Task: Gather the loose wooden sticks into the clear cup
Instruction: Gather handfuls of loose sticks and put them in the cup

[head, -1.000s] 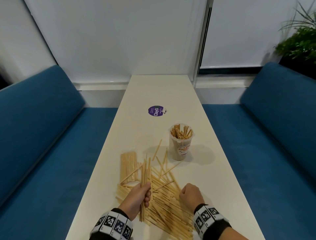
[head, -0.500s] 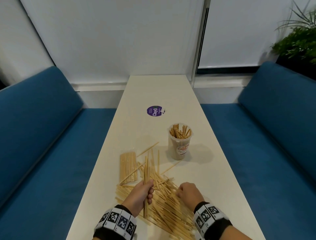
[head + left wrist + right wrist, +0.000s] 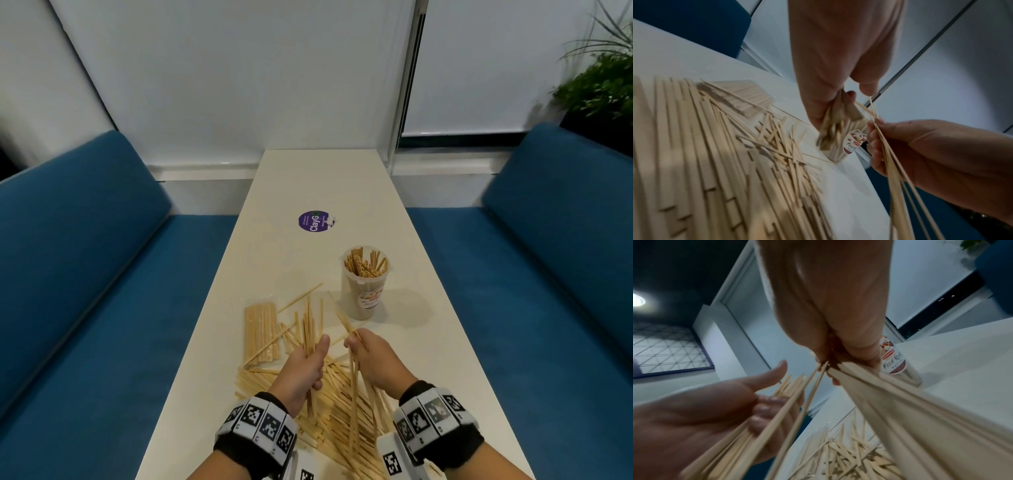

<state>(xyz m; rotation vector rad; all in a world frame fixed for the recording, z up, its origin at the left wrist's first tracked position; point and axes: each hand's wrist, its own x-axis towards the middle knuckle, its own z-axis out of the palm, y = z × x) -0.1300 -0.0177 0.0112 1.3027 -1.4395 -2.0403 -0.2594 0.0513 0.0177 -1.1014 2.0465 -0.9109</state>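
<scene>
Sticker (image 3: 314, 221) lettering: "ClayGo".

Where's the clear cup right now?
Head view: the clear plastic cup stands right of centre on the white table, beyond the right hand, near the purple round sticker.

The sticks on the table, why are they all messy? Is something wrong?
Yes: a big pile of loose wooden sticks lies criss-crossed on the table instead of standing in the clear cup, which holds only some. The left hand and right hand each hold a few. Nothing looks broken.
</scene>
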